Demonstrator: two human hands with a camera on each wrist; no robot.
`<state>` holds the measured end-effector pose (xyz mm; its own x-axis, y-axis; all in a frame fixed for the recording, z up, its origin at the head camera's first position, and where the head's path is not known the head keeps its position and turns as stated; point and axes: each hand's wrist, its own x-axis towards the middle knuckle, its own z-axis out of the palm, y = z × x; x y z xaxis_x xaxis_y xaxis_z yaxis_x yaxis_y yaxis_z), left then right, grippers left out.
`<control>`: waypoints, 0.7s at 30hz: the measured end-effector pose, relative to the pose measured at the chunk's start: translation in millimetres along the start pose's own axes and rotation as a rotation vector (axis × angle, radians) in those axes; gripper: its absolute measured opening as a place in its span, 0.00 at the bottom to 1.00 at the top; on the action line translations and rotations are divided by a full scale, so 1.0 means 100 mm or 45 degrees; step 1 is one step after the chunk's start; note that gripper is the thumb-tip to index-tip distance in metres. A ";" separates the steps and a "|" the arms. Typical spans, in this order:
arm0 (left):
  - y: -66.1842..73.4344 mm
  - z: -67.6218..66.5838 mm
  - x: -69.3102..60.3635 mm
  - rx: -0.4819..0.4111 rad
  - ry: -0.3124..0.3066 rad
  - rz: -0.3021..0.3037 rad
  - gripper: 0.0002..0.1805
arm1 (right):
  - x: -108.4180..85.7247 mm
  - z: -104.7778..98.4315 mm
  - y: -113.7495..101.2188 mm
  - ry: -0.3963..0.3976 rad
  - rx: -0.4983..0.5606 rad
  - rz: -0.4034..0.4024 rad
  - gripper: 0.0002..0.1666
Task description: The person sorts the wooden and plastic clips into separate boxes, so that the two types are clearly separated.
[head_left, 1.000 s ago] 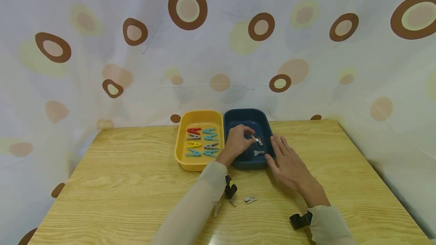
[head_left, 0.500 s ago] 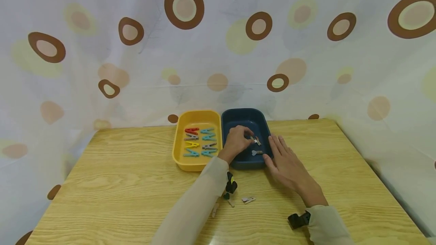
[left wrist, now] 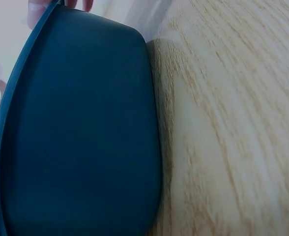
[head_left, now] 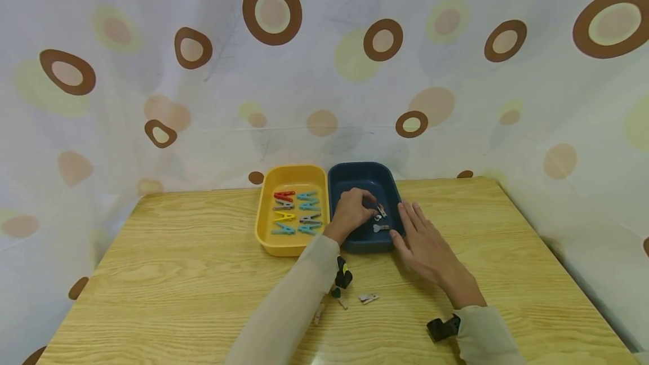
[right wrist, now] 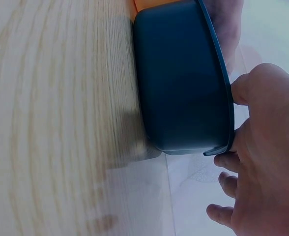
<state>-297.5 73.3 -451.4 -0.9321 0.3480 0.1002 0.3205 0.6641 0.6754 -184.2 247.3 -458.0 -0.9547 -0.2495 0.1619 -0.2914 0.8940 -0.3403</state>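
Observation:
In the head view my left hand [head_left: 352, 209] reaches into the dark blue tray [head_left: 355, 245], thumb and forefinger pinching a small wooden clothespin with a pale decoration [head_left: 377, 217]. Another wooden clothespin [head_left: 382, 210] lies right beside the fingertips. Nearer the tray's front is a clothespin with a pale blue heart [head_left: 380, 228]. My right hand [head_left: 428, 249] rests with fairly straight fingers on the tray's right rim, its thumb at the near corner. The right wrist view shows that thumb [right wrist: 243, 90] touching the rim. From the left wrist camera, the tray wall [left wrist: 85, 128] hides most of the left hand.
Against the blue tray's left side stands a yellow tray [head_left: 284, 250] with several plastic clothespins in two columns, among them a red one [head_left: 284, 195] and a yellow one [head_left: 285, 216]. Several small wooden clothespins, including one [head_left: 368, 298], lie on the wooden table [head_left: 177, 275] in front.
The left fingertips have brought the pale-decorated clothespin slightly nearer, towards the heart clothespin. My right hand stays on the rim. The whole head view has shifted a little.

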 end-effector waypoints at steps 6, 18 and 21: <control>-0.01 -0.04 -0.04 -0.011 0.009 0.016 0.13 | 0.00 0.00 -0.03 0.001 0.006 -0.007 0.42; 0.00 -0.18 -0.14 -0.090 -0.016 0.157 0.12 | 0.00 -0.01 -0.03 -0.021 0.001 -0.002 0.43; 0.00 -0.22 -0.17 -0.092 -0.018 0.195 0.12 | 0.01 -0.02 -0.02 -0.021 -0.004 -0.004 0.42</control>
<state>-285.2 52.7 -436.6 -0.8706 0.4511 0.1962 0.4454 0.5536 0.7037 -184.2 246.1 -455.2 -0.9546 -0.2586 0.1479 -0.2945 0.8944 -0.3366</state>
